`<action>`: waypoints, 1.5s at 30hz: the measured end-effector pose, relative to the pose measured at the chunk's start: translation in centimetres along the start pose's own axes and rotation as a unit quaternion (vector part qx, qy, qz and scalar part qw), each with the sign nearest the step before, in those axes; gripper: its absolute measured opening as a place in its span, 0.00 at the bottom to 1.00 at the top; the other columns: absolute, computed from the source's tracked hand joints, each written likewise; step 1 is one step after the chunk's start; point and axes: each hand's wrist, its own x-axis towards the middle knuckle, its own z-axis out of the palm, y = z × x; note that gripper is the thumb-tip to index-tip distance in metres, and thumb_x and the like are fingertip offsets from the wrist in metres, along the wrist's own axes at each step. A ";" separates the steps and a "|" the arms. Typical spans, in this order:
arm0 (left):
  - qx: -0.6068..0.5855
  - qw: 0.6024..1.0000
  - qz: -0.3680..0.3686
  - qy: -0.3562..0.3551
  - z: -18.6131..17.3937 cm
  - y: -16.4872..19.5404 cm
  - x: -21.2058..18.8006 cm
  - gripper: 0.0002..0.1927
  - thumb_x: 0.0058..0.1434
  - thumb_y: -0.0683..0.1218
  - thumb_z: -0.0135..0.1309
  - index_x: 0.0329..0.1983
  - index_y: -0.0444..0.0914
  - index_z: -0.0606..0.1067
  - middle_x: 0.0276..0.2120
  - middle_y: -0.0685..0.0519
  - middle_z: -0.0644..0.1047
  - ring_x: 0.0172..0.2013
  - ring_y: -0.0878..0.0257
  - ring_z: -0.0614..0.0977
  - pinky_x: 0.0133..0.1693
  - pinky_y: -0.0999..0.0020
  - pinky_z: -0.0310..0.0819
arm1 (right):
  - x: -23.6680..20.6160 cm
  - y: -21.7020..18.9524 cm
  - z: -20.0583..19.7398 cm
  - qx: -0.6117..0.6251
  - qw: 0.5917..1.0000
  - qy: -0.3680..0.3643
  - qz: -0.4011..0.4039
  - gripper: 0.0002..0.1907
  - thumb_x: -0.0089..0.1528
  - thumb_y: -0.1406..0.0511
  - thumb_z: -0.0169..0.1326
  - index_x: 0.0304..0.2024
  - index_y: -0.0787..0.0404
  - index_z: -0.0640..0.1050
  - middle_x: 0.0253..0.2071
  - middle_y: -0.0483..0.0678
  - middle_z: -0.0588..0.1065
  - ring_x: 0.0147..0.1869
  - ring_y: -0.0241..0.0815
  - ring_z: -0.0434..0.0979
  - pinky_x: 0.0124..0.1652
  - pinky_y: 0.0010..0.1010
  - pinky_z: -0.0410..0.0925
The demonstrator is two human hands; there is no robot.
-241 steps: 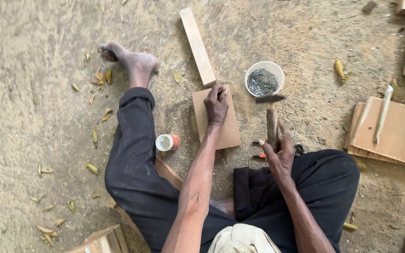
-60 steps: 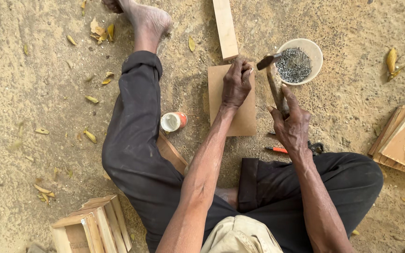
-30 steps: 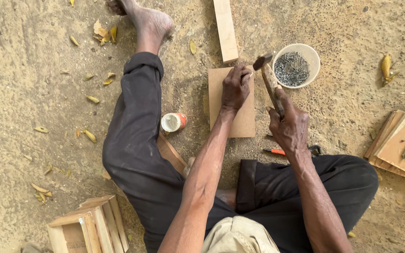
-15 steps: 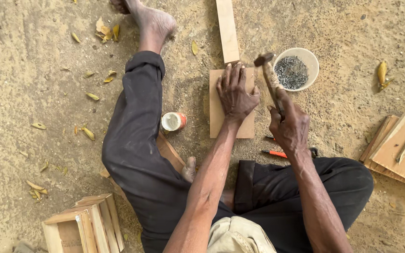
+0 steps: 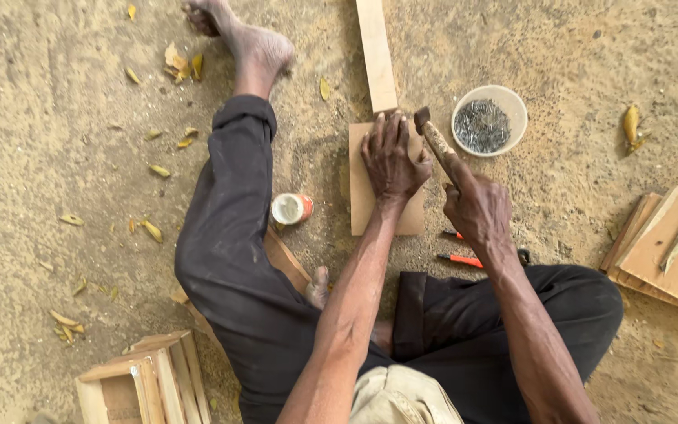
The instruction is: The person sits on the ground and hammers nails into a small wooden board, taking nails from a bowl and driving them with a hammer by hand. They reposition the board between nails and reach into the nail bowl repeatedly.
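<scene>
I sit on sandy ground with my left leg stretched out. My left hand [image 5: 392,161] lies flat with fingers spread on a small square wooden board [image 5: 364,196], where a long wooden slat [image 5: 376,51] meets its far edge. My right hand [image 5: 476,208] grips the handle of a hammer [image 5: 433,137]; the hammer head is low, beside my left fingertips at the board's far right corner. A white bowl of nails [image 5: 488,122] stands just right of the hammer.
A small white and orange pot [image 5: 292,208] stands left of the board. Orange-handled pliers [image 5: 464,259] lie by my right knee. Stacked wooden boards [image 5: 665,251] are at the right, a small wooden crate [image 5: 139,385] at lower left. Dry leaves are scattered about.
My left hand went from pinching at the board's far edge to lying flat on it. The hammer head has come down close to the board's corner.
</scene>
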 end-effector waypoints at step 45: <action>-0.029 0.999 0.012 0.031 0.6 -0.2 -0.1 0.45 0.45 0.55 0.61 0.68 0.39 0.67 0.70 0.48 0.67 0.72 0.50 0.64 0.72 0.43 0.50 | -0.7 2.4 4.1 0.082 0.985 0.133 -0.068 0.29 0.61 0.71 0.56 0.66 0.56 0.70 0.24 0.44 0.73 0.18 0.31 0.61 0.17 0.28 0.60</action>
